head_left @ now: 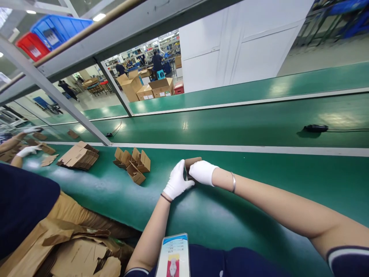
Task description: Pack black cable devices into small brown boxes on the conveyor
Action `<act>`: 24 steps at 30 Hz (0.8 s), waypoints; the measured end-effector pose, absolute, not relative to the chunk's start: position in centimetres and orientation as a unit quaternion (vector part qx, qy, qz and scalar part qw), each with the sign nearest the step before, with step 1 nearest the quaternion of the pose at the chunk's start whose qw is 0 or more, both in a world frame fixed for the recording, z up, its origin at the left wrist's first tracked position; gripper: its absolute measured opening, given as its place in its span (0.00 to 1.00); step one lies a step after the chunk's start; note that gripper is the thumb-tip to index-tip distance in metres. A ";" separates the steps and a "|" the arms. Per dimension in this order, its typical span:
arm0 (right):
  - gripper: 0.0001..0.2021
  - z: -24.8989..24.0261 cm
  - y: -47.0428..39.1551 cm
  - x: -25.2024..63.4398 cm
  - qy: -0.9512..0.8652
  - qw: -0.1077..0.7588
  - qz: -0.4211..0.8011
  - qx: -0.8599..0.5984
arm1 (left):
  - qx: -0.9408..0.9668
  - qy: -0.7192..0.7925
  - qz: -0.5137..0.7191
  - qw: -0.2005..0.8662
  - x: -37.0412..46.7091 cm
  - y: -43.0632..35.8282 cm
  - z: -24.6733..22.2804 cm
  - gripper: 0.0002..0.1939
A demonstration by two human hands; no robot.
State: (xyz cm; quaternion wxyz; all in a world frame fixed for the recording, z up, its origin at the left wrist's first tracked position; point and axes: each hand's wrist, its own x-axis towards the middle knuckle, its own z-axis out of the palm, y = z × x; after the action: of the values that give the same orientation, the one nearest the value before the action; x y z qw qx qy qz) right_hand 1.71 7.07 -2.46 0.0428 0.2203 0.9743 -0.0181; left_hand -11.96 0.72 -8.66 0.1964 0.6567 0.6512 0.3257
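Note:
Both of my hands wear white gloves and meet over the green bench top. My left hand [176, 182] grips the left side of a small brown cardboard piece [192, 161], thumb and fingers around its edge. On its right side, my right hand [202, 172] is closed against the same cardboard, with fingers curled into it. The gloves hide much of the piece. To the left stands a group of small folded cardboard boxes [136, 176]. Farther left lies a stack of flat cardboard [79, 155].
A co-worker's gloved hand [28, 151] works at the far left. Behind the bench runs a green belt [207, 130] carrying a black device [316, 128] with a cord. Metal posts [72, 104] rise at left. A paper sack [77, 238] of cardboard sits lower left.

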 end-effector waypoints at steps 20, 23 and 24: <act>0.12 -3.4 26.1 4.9 0.919 -0.080 0.080 0.377 | 0.247 0.901 0.237 -0.268 -24.4 -7.6 -7.8 0.22; 0.14 -3.7 26.3 4.3 0.923 -0.116 0.082 0.357 | 0.231 0.925 0.198 -0.227 -26.1 -7.8 -7.4 0.28; 0.14 -3.8 26.2 4.0 0.923 -0.131 0.086 0.353 | 0.237 0.932 0.186 -0.202 -26.7 -7.9 -7.4 0.26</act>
State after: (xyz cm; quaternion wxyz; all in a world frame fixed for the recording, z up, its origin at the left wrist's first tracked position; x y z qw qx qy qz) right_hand 4.02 26.15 -3.76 -0.1306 0.3525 0.9227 0.0857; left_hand -26.70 -7.92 -7.42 -0.2023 0.2375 0.9317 0.1863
